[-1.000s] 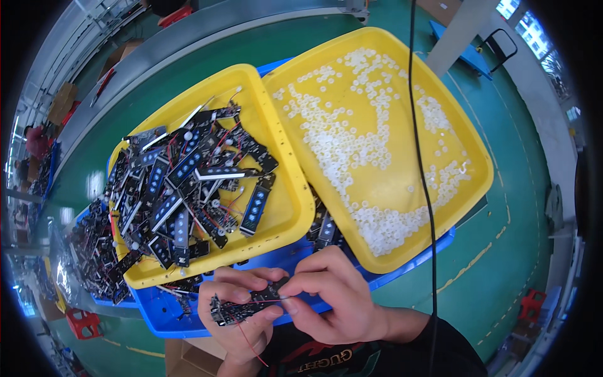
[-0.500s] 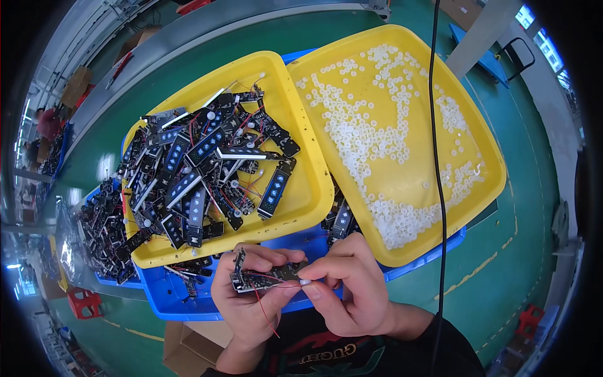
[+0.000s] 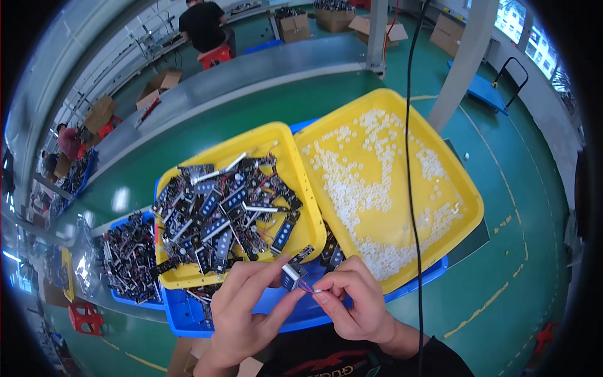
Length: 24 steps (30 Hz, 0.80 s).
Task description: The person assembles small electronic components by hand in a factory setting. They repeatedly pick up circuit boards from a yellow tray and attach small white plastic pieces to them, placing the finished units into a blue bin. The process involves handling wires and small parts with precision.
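Note:
My left hand (image 3: pixel 246 309) is closed on a small black circuit board module (image 3: pixel 293 274) with a white edge strip, tilted up between thumb and fingers. Thin red and purple wires (image 3: pixel 306 286) run from the module toward my right hand (image 3: pixel 353 303). There, thumb and index finger pinch a tiny white part (image 3: pixel 317 291) at the wire ends; my fingertips cover much of it. Beyond my left hand, a yellow tray (image 3: pixel 319 234) holds a heap of similar modules (image 3: pixel 220 210). A second yellow tray (image 3: pixel 433 220) carries many small white rings (image 3: pixel 358 191).
Both yellow trays rest on blue bins (image 3: pixel 264 320). More modules fill a blue bin (image 3: pixel 129 257) at the left. A black cable (image 3: pixel 412 188) hangs across the right tray. Farther off are a grey bench (image 3: pixel 270 66), a seated person (image 3: pixel 204 26) and a blue cart (image 3: pixel 487 94).
The view has tilted up, showing more of the room. My left hand has turned the module so its white edge shows; my right fingers still pinch the white part.

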Each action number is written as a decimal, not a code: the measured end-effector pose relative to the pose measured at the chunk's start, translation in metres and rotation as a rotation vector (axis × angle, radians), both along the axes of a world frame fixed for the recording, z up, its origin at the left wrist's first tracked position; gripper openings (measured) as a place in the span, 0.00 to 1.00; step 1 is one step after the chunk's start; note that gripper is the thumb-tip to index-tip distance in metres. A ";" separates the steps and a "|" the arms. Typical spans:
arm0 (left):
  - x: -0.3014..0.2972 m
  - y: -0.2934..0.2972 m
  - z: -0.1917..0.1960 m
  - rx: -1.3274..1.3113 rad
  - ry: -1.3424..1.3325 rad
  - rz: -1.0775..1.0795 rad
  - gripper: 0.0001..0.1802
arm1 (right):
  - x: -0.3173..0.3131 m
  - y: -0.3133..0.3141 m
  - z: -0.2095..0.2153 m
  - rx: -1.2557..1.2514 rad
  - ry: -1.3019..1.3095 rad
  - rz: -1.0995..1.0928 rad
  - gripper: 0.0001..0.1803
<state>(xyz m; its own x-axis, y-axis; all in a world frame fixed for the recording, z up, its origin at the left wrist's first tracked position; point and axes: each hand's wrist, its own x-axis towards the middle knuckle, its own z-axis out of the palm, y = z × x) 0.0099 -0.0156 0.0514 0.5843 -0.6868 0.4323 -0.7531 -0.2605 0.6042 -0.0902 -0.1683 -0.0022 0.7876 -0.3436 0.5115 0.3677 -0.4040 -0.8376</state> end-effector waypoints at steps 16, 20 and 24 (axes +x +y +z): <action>0.007 -0.015 0.021 0.132 -0.250 0.070 0.15 | -0.074 -0.062 0.007 -0.429 0.171 -0.093 0.08; -0.031 0.057 -0.019 0.112 0.862 0.070 0.14 | -0.082 -0.081 0.011 -0.528 0.211 -0.205 0.10; -0.042 0.087 -0.050 -0.465 1.176 0.398 0.29 | -0.083 -0.110 0.027 -0.826 0.373 -0.484 0.21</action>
<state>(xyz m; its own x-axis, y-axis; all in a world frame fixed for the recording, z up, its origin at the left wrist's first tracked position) -0.0318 0.0717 0.0018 0.8954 -0.3091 -0.3203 0.3565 0.0671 0.9319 -0.1729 -0.2786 0.0243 0.8152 -0.3189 0.4835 -0.2148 -0.9417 -0.2588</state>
